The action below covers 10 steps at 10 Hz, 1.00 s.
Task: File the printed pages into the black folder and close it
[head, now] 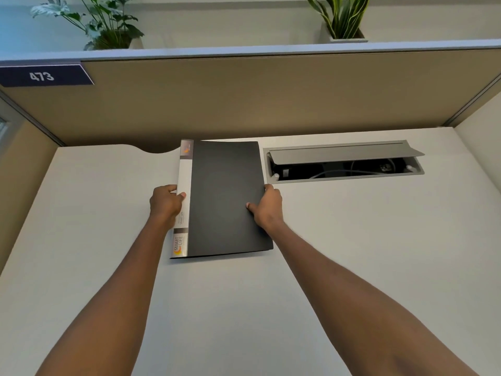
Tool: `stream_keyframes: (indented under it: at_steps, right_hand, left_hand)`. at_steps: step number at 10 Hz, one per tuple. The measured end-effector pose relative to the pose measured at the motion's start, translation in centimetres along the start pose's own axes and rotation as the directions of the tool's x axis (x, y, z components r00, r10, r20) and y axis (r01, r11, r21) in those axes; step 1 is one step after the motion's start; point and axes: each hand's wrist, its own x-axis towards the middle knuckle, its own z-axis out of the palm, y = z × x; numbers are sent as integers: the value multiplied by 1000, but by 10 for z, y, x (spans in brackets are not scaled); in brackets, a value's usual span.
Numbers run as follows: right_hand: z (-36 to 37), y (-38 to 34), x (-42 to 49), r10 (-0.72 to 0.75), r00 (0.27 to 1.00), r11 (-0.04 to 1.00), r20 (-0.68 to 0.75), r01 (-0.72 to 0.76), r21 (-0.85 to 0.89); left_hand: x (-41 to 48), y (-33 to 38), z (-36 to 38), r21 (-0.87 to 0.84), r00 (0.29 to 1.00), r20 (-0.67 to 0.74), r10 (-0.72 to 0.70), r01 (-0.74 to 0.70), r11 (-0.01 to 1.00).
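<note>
The black folder (226, 196) lies closed on the white desk (95, 226), its white labelled spine on the left. My left hand (166, 203) grips the spine edge, thumb on top. My right hand (267, 207) holds the folder's right edge, thumb pressed on the cover and fingers curled around the side. No printed pages show outside the folder.
An open cable tray (344, 164) with a raised grey lid is set into the desk just right of the folder. A tan partition (271, 99) walls the back, with a "473" sign (43, 76) and two potted plants above it.
</note>
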Motion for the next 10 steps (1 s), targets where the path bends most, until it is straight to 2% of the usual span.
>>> stream_keyframes:
  at_steps: [2, 3, 5, 7, 10]
  right_hand:
    - [12, 4, 6, -7, 1000, 995, 19, 9, -96]
    - [17, 9, 3, -64, 998, 966, -10, 59, -253]
    - [17, 11, -8, -190, 982, 886, -8, 168, -433]
    - [18, 17, -36, -333, 942, 749, 32, 285, -598]
    - [3, 58, -101, -400, 896, 652, 194, 427, -626]
  left_hand:
    - [9, -4, 9, 78, 999, -42, 15, -12, 997]
    - [8, -7, 14, 140, 991, -122, 57, -40, 989]
    - [-5, -11, 16, 183, 976, -198, 90, -53, 982]
    - [-45, -29, 7, 334, 955, -175, 239, -170, 927]
    - [-127, -75, 11, 504, 894, -40, 445, -367, 782]
